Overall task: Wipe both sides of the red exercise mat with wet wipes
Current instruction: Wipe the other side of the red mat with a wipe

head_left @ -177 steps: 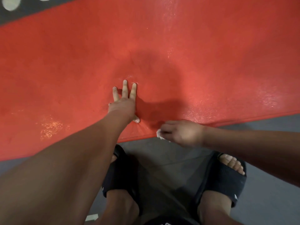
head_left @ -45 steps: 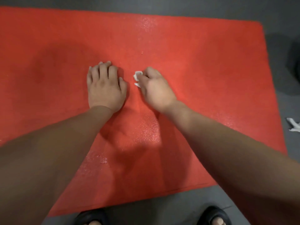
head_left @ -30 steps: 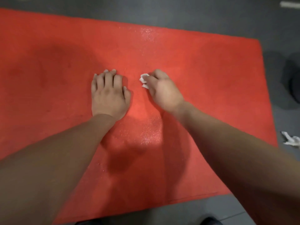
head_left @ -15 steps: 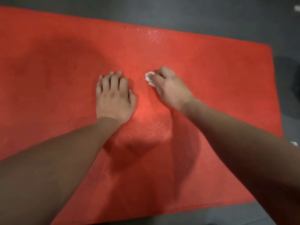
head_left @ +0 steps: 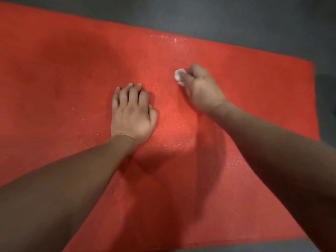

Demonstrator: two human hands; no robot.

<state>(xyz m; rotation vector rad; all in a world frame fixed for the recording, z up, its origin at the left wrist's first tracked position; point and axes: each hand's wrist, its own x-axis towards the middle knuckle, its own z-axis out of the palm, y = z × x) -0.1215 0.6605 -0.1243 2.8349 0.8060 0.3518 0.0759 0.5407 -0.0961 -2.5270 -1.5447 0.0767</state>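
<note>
The right hand (head_left: 201,88), fingers curled round a bunched wet wipe (head_left: 179,75), has slid toward 1 o'clock, away from the left hand (head_left: 132,113). That hand stays flat and empty, pinning the red mat (head_left: 72,70) to the floor (head_left: 236,19) (wet glints trail at 6 o'clock). Wiping of this side is probably still underway.

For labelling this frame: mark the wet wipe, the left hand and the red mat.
wet wipe (head_left: 179,75), head view, on the exposed white wad.
left hand (head_left: 132,116), head view, on the back of the hand.
red mat (head_left: 63,73), head view, on bare surface toward the picture's left.
</note>
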